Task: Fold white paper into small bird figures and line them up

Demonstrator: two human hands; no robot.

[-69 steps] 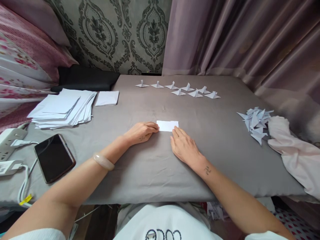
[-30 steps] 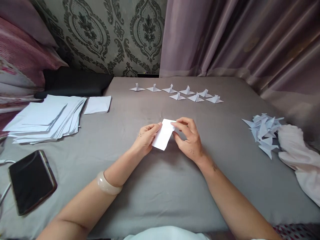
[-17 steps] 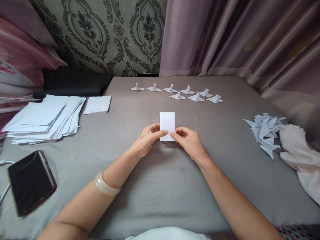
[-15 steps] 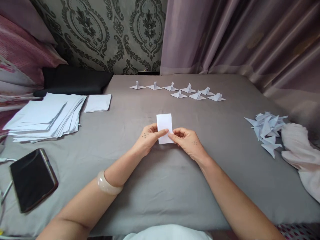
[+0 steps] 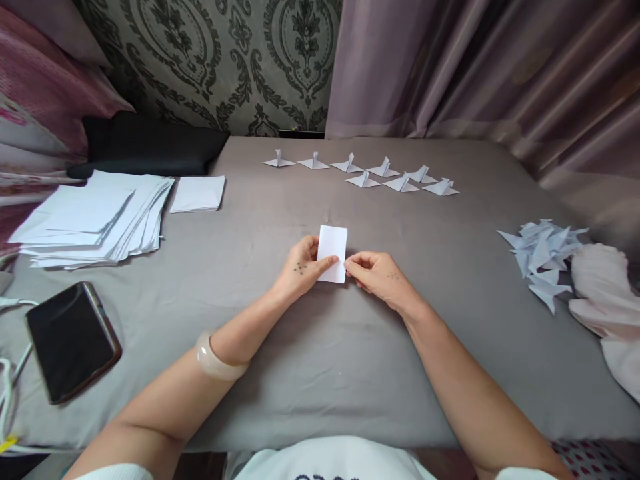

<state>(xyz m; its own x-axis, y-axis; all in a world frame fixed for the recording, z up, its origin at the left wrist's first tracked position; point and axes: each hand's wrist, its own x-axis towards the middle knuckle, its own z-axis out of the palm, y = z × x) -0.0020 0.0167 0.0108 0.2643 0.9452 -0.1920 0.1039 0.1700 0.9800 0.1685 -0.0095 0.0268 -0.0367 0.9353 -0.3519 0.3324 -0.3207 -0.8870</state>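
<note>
A small folded sheet of white paper [image 5: 332,243] is held up over the middle of the grey-covered table. My left hand [image 5: 300,269] grips it from the left, thumb across its front and fingers behind. At the paper's right edge, near the lower corner, my right hand [image 5: 377,275] pinches with thumb and forefinger. Farther back, several folded paper birds [image 5: 401,183] stand in two rows. A heap of folded white paper pieces [image 5: 545,247] lies at the right.
At the left are a stack of white paper sheets [image 5: 95,213], a smaller paper stack [image 5: 199,194], a black tablet or phone [image 5: 74,343] and a white cable [image 5: 7,387]. Black cloth [image 5: 150,147] lies behind. A pale pink cloth [image 5: 600,287] sits on the right edge of the grey table [image 5: 280,373].
My right thumb has moved off the paper's front to its right edge. The paper sits slightly more upright. The whole view has shifted a little.
</note>
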